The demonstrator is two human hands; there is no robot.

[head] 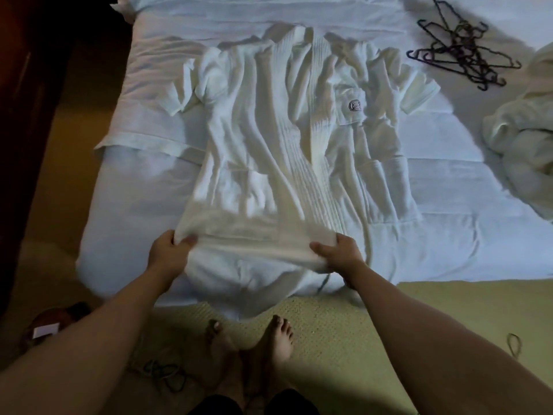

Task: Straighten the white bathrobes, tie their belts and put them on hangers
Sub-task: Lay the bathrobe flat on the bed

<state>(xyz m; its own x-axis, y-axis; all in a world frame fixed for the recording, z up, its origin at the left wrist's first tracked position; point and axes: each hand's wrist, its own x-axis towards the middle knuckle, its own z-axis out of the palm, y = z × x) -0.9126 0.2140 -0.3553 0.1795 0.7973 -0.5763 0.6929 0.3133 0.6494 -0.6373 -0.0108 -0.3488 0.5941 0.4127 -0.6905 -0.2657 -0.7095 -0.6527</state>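
here, the left hand [167, 250] is gripping the near left corner of the creased white towelling bathrobe [287, 139], its thumb lying on top of the hem and its fingers curling under the cloth, where they are hidden. the bathrobe is lying spread front-up on the white-sheeted bed [449, 181], collar at the far end, short sleeves out to either side, and a small dark round emblem [355, 105] is showing on its chest pocket. the right hand [338, 253] is clutching the same hem further along, fingers folding tightly round a bunched fold of it, so the edge is lifting between the two hands. the bathrobe's thin white belt [368, 235] is trailing just beside that hand. well apart, a tangle of dark wire hangers [460, 46] is lying at the far right, and a crumpled second white bathrobe [523, 133] is lying near the bed's right edge.
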